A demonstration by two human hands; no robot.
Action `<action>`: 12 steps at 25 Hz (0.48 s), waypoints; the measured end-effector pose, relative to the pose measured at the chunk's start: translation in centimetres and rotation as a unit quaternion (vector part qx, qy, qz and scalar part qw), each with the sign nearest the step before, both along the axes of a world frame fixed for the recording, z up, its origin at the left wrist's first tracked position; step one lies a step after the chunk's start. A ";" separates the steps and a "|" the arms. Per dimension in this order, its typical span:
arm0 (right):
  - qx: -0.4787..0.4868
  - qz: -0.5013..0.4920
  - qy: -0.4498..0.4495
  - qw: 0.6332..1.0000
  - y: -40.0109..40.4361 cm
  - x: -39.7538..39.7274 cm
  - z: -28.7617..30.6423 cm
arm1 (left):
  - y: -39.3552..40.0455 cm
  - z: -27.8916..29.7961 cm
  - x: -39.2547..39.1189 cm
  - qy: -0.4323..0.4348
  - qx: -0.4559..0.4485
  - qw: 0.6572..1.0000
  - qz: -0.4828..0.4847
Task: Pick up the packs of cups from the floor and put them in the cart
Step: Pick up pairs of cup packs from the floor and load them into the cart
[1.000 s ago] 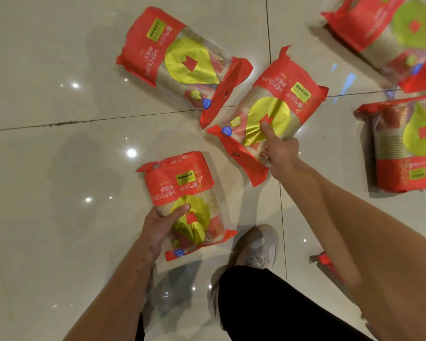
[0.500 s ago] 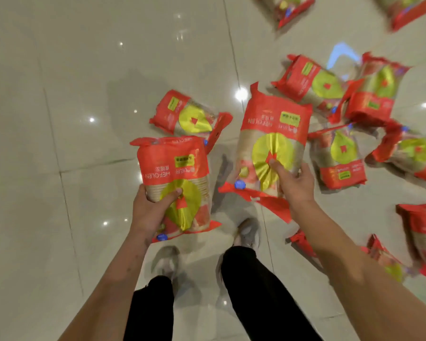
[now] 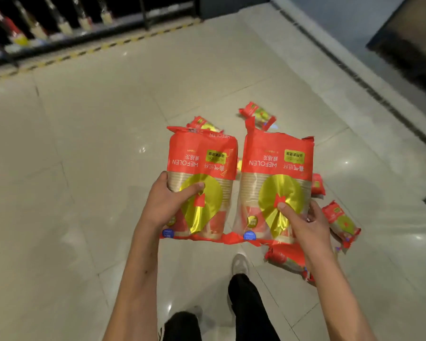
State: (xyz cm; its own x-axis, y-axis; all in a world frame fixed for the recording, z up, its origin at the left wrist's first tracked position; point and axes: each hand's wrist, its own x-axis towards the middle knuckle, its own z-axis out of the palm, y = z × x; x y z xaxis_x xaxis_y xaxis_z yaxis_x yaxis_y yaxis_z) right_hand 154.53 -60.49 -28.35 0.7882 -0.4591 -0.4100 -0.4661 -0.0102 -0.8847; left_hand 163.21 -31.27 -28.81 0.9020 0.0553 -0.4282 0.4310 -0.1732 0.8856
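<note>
Above the tiled floor my left hand grips one pack of cups and my right hand another, side by side for carrying to the cart (unseen here); more packs lie below.

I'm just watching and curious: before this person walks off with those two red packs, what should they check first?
1. Left hand grips the left pack, thumb across its front: ok.
2. Right hand grips the right pack: ok.
3. Both packs lifted off the floor: ok.
4. Cart in sight: not ok, none visible.
5. Path by the feet: not ok, a loose pack lies beside the shoe.
6. Floor cleared: not ok, another pack and more remain.
</note>
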 end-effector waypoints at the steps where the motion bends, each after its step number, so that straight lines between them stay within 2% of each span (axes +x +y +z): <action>1: -0.006 -0.026 -0.016 1.000 0.7 -2.0 2.5 | 0.1 3.1 -0.3 -0.017 -0.008 0.999 -0.030; 7: -0.003 -0.167 -0.100 0.981 4.0 -14.0 11.8 | 0.0 15.1 -4.8 -0.058 -0.058 0.982 -0.173; 12: -0.033 -0.237 -0.130 0.962 4.6 -23.5 16.9 | -2.1 18.2 -10.3 -0.054 -0.094 0.960 -0.259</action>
